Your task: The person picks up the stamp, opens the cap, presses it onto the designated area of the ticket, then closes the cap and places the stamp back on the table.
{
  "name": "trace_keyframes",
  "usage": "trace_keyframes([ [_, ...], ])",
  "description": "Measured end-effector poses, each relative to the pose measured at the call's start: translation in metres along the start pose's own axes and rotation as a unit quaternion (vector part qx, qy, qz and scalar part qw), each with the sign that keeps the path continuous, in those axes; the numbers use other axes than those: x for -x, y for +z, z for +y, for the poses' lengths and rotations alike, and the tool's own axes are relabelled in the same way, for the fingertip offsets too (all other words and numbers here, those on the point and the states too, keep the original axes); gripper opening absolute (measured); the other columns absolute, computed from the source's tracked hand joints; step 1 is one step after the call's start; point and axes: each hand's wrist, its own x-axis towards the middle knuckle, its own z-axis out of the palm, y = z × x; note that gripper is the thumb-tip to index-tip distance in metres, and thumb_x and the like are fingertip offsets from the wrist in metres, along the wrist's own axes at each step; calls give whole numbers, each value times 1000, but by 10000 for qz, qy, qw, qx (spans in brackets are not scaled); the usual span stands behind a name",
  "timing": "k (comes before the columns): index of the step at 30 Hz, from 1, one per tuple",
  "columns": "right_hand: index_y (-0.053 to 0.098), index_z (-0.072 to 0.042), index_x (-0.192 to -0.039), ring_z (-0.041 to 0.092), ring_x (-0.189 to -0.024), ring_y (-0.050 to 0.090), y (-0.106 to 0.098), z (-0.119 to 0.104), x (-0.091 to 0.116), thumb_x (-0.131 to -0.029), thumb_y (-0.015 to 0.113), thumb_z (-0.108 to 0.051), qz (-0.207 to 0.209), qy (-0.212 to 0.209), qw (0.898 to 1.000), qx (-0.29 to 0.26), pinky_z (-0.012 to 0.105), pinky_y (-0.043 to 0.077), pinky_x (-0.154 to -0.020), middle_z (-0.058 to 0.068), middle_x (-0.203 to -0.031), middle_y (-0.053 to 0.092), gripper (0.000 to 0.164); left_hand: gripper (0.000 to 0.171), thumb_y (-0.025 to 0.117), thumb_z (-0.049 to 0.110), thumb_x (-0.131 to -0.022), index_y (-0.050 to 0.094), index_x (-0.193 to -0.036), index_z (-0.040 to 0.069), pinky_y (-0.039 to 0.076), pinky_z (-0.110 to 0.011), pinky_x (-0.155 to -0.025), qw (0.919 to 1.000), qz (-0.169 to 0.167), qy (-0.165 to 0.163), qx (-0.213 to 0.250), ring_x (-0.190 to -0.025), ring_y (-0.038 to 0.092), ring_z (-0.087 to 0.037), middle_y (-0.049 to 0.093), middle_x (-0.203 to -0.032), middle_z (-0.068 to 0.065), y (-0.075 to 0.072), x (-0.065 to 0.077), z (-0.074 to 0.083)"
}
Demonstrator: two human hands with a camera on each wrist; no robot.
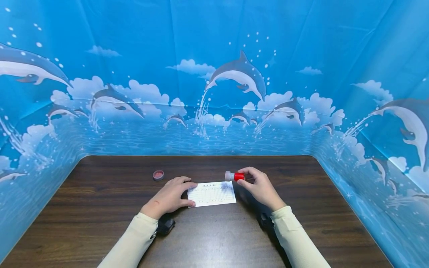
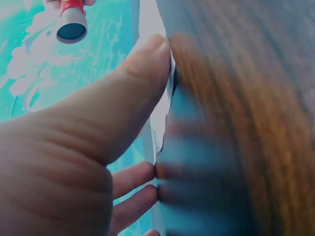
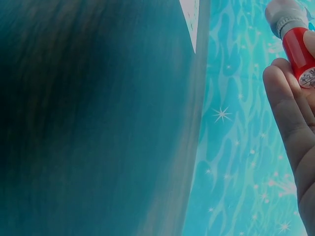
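A printed paper form (image 1: 212,195) with a table of lines lies on the dark wooden table (image 1: 201,238). My left hand (image 1: 169,197) rests at the form's left end, its thumb and fingertips touching the paper and the tabletop. To the right, my right hand (image 1: 259,186) pinches a red stamp (image 1: 239,176) between thumb and fingers. The stamp is held sideways by the form's upper right corner, its pale, wider end pointing left. In the right wrist view, dark characters show on the other end of the stamp (image 3: 297,46). The left wrist view shows its dark round face.
Beyond my left hand lies a small round dish-like piece (image 1: 158,175) with a reddish inside. A blue curtain (image 1: 207,85) printed with dolphins surrounds the table's back and sides. Dark devices (image 1: 165,226) sit at both wrists.
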Motion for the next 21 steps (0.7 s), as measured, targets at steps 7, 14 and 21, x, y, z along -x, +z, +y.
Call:
trace_keyframes([
  [7, 71, -12, -120, 20, -93, 70, 0, -1, 0, -88, 83, -9, -8, 32, 10000, 34, 43, 60, -90, 5, -108, 71, 34, 68, 85, 47, -84, 66, -138, 11, 46, -51, -109, 9995, 154, -232, -162, -131, 55, -31, 59, -142, -10, 2, -3, 2],
  [14, 71, -12, -120, 19, -94, 69, 0, -1, 1, -89, 83, -8, 30, 22, 10000, 89, 42, 60, -91, 4, -108, 71, 34, 64, 81, 46, -88, 67, -140, 12, 46, -53, -108, 9989, 149, -241, -379, -131, 55, -32, 58, -143, -12, 3, -3, 3],
  [21, 70, -10, -120, 20, -95, 68, -1, 1, 0, -89, 82, -6, 96, -93, 9999, -22, 41, 60, -90, 5, -109, 70, 34, 63, 79, 43, -91, 63, -144, 12, 45, -53, -109, 9988, 67, -270, -394, -133, 52, -33, 55, -146, -13, 5, -2, 4],
])
